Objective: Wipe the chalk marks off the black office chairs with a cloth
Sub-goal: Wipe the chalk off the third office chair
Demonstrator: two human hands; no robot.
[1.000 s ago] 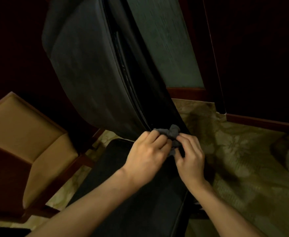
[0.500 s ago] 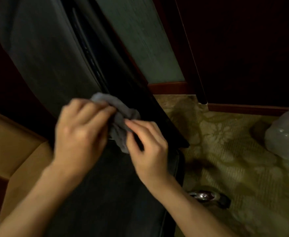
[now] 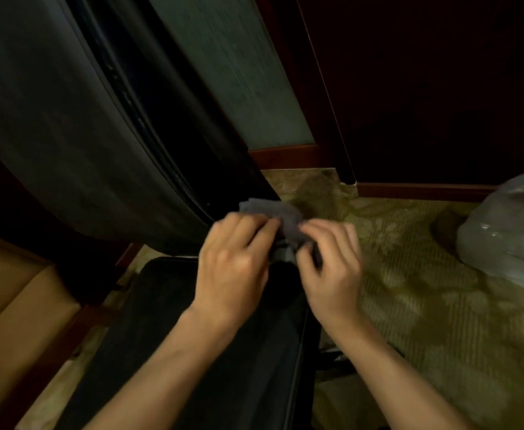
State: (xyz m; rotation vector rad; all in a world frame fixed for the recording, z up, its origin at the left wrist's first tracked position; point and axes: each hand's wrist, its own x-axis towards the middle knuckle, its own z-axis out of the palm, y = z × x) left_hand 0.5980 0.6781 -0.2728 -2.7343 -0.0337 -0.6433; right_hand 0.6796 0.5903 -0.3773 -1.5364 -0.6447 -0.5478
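A black office chair fills the left and centre; its tall backrest point(image 3: 68, 125) leans from top left and its seat point(image 3: 198, 336) lies below. A small grey cloth point(image 3: 281, 218) is bunched at the lower right corner of the backrest, just above the seat's back edge. My left hand point(image 3: 236, 268) grips the cloth's left side with curled fingers. My right hand point(image 3: 332, 262) pinches its right side. No chalk marks are plain in this dim light.
A tan upholstered chair with a dark wooden frame point(image 3: 15, 305) stands close at the left. A crumpled clear plastic bag point(image 3: 509, 231) lies on the patterned carpet point(image 3: 409, 290) at the right. A dark wooden wall and skirting point(image 3: 409, 187) run behind.
Both hands and the cloth have moved to the right and down along the backrest, from its lower face to its bottom right corner. The view has shifted left and the bag shows more.
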